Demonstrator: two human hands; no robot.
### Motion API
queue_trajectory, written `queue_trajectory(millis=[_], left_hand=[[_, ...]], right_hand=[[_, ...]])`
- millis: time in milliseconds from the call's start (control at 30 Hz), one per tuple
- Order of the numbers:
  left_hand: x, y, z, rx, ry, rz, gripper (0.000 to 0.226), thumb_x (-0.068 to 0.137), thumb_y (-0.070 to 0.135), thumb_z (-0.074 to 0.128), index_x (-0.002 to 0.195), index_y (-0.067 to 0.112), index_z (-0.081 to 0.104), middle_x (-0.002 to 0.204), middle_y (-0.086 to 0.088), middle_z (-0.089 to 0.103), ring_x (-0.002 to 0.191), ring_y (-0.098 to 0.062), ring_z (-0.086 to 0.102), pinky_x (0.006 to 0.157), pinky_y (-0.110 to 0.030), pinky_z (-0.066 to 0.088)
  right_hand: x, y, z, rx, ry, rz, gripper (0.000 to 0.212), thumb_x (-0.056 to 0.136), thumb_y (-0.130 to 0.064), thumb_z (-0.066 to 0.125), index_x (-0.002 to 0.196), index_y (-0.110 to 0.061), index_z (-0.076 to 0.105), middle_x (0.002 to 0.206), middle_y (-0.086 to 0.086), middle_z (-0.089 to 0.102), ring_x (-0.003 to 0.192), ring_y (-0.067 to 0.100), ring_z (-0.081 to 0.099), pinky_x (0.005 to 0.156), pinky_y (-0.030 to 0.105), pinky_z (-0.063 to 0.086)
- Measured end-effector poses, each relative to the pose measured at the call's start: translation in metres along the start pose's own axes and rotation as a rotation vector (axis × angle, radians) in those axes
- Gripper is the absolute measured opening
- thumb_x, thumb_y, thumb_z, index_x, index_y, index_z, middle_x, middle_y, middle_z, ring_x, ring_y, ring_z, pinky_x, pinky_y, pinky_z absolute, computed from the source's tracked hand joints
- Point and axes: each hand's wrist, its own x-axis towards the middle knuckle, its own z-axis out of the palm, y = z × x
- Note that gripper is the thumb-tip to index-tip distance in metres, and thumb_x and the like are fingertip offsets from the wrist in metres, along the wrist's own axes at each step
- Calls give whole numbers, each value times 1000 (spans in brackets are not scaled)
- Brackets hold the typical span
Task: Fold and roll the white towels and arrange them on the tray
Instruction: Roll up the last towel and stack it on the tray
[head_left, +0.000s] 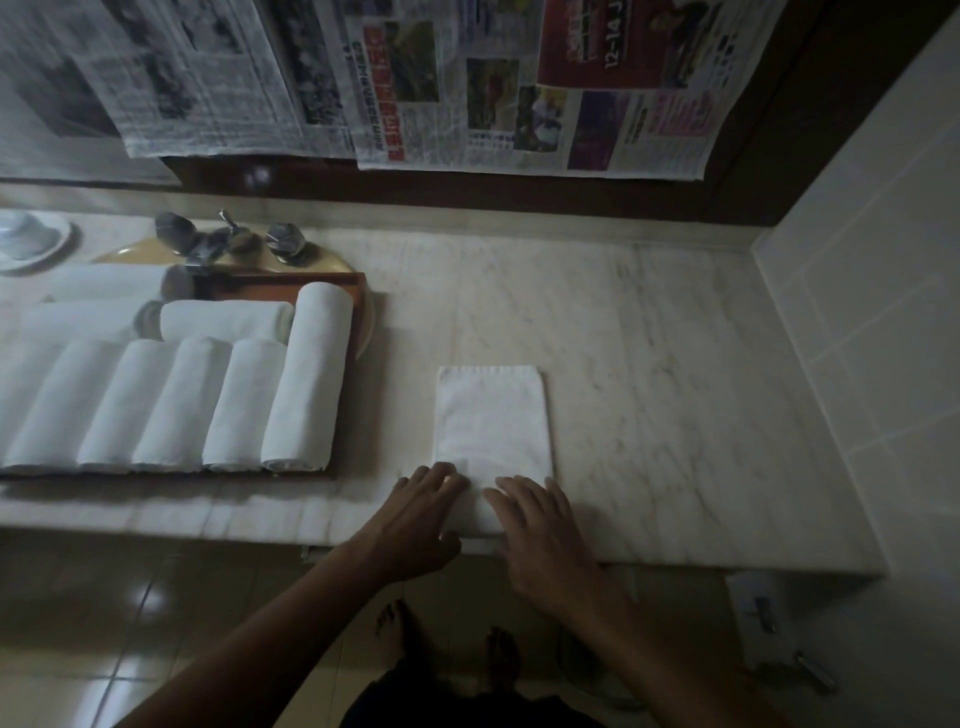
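Note:
A white towel (493, 415), folded into a narrow strip, lies flat on the marble counter with its near end at the counter's front edge. My left hand (426, 514) and my right hand (540, 525) both rest on that near end, fingers spread and pressing on the cloth. Whether the end is rolled under them I cannot tell. To the left, a dark wooden tray (358, 306) holds several rolled white towels (306, 384) side by side, with another roll (226, 319) lying crosswise behind them.
A chrome tap set (228, 241) stands over a sink behind the tray. A white dish (31, 241) sits at the far left. Newspaper sheets (467, 88) hang on the wall above. A tiled wall (872, 332) closes the counter's right end. My bare feet show on the floor below.

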Motion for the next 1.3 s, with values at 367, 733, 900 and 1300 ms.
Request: queue_trajectory(millis=[367, 733, 900, 1300], left_hand=[[-6, -34, -12, 52, -21, -24, 91, 86, 70, 53, 160, 23, 27, 163, 1, 36, 153, -20, 26, 123, -47, 21], [15, -3, -3, -84, 65, 4, 45, 102, 45, 42, 142, 25, 45, 142, 5, 52, 129, -18, 47, 109, -43, 34], [31, -9, -6, -75, 37, -53, 42, 103, 43, 41, 140, 24, 50, 139, 4, 55, 128, -20, 44, 106, -41, 33], [50, -13, -15, -81, 59, -84, 72, 93, 63, 39, 153, 24, 38, 149, 1, 47, 132, -23, 46, 108, -46, 36]], right_hand=[[25, 16, -11, 12, -36, -5, 63, 88, -36, 69, 145, -19, 50, 146, 3, 54, 133, 25, 51, 114, 44, 37], [50, 24, -33, 70, -125, 28, 62, 95, -37, 62, 152, -23, 44, 149, -1, 46, 139, 22, 36, 118, 38, 24], [33, 13, -18, -15, 59, 67, 58, 91, -27, 64, 146, -18, 51, 142, 4, 57, 137, 29, 47, 120, 55, 25], [65, 24, -19, -167, -63, 48, 93, 80, -20, 67, 161, -15, 23, 158, 9, 39, 146, 32, 36, 122, 56, 23]])
